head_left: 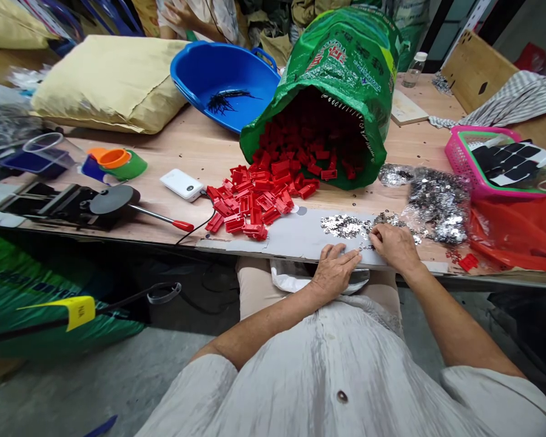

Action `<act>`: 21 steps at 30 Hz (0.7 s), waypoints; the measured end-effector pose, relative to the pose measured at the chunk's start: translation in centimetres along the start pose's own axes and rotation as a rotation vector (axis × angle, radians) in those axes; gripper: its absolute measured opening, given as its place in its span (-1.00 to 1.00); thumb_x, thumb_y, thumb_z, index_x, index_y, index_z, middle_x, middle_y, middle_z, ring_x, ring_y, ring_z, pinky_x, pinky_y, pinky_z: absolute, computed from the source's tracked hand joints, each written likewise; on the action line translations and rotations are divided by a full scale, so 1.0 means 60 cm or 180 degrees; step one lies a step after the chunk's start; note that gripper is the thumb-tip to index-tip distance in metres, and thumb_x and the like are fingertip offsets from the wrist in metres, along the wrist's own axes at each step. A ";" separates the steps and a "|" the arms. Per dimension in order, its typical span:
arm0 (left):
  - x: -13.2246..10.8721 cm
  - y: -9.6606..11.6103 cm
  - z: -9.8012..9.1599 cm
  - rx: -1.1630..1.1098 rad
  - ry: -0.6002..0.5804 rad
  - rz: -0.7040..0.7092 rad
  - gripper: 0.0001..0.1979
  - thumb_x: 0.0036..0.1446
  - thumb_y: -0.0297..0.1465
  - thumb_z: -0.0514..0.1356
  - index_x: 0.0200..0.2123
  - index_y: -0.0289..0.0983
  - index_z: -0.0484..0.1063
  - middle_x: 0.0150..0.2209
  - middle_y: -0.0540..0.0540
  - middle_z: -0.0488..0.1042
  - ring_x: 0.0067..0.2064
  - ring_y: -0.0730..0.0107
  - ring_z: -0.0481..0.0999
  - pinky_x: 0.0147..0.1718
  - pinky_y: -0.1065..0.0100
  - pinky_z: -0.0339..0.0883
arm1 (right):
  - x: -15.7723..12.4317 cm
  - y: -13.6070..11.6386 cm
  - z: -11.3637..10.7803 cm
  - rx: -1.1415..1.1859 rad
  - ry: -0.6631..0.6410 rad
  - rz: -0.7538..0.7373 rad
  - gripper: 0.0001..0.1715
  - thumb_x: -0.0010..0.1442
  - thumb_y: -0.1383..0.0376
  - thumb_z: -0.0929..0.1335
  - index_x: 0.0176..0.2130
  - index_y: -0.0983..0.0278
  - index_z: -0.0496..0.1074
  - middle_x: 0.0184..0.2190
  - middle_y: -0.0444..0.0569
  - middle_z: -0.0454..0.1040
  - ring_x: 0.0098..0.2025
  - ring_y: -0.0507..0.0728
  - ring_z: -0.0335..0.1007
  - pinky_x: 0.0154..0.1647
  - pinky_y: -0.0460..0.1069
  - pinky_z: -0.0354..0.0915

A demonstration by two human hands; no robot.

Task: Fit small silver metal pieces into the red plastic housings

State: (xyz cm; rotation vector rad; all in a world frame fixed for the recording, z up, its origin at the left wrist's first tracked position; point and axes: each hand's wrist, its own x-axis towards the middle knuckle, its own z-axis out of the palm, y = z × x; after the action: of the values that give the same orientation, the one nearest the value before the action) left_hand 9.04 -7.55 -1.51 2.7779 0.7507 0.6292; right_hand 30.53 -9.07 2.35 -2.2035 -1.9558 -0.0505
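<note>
A grey card sheet [295,233] lies along the front edge of the wooden table [200,152], with a scatter of small silver metal pieces [341,226] on it. My left hand [334,271] rests its flat fingers on the sheet's front edge, just left of a few loose pieces. My right hand [391,246] is bent over the sheet, its fingertips down among the metal bits. Anything between them is too small to tell. Red plastic parts [250,200] lie heaped to the left and spill from a green woven sack [332,103].
A clear bag of silver pieces [437,206] and a red plastic bag [519,233] lie to the right. Behind stand a pink basket [500,164] and a blue basin [222,79]. A hand press [73,206] and power bank [182,184] sit left. A co-worker's hand [177,15] shows far off.
</note>
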 end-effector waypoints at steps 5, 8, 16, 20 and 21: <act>0.000 0.000 -0.001 -0.0061 -0.0031 -0.0025 -0.62 0.27 -0.42 0.07 0.13 -0.14 0.40 0.19 -0.03 0.43 0.17 0.12 0.29 0.12 0.05 0.06 | 0.001 0.005 -0.010 0.0176 0.0028 0.0020 -0.88 0.20 0.31 0.29 -0.35 0.22 0.42 -0.39 -0.08 0.56 -0.32 0.14 0.42 -0.24 0.03 0.04; 0.000 0.000 -0.001 -0.0088 -0.0028 -0.0031 -0.62 0.28 -0.42 0.06 0.13 -0.14 0.39 0.19 -0.03 0.44 0.16 0.12 0.30 0.11 0.04 0.06 | -0.005 0.005 -0.015 -0.0019 0.0137 -0.0009 -0.89 0.20 0.32 0.31 -0.37 0.23 0.42 -0.38 -0.06 0.56 -0.30 0.15 0.42 -0.23 0.05 0.03; 0.000 0.000 0.001 -0.0071 0.0028 -0.0021 -0.63 0.26 -0.40 0.09 0.12 -0.14 0.41 0.16 -0.08 0.47 0.15 0.14 0.31 0.10 0.04 0.09 | 0.005 0.025 -0.027 -0.0060 -0.0010 -0.0111 -0.80 0.26 0.25 0.30 -0.19 0.18 0.53 -0.22 -0.02 0.61 -0.20 0.20 0.46 -0.17 0.07 0.10; 0.000 0.000 0.001 -0.0073 0.0027 -0.0033 -0.63 0.26 -0.41 0.10 0.12 -0.14 0.41 0.16 -0.07 0.46 0.16 0.14 0.31 0.11 0.04 0.09 | 0.029 0.033 -0.021 -0.0056 -0.0112 -0.0057 -0.78 0.26 0.27 0.30 -0.16 0.19 0.52 -0.17 0.03 0.58 -0.16 0.21 0.45 -0.14 0.08 0.16; -0.001 0.000 0.001 -0.0065 0.0022 -0.0032 -0.62 0.26 -0.41 0.10 0.13 -0.13 0.40 0.16 -0.07 0.46 0.16 0.14 0.31 0.11 0.04 0.09 | 0.032 0.034 -0.020 -0.0027 -0.0165 -0.0093 -0.79 0.26 0.26 0.30 -0.18 0.19 0.53 -0.18 0.03 0.57 -0.17 0.21 0.45 -0.14 0.08 0.17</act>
State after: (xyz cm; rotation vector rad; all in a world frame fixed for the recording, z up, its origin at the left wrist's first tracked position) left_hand 9.03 -7.58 -1.57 2.7531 0.7549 0.6412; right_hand 32.90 -7.58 3.55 -2.2030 -2.0186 -0.0059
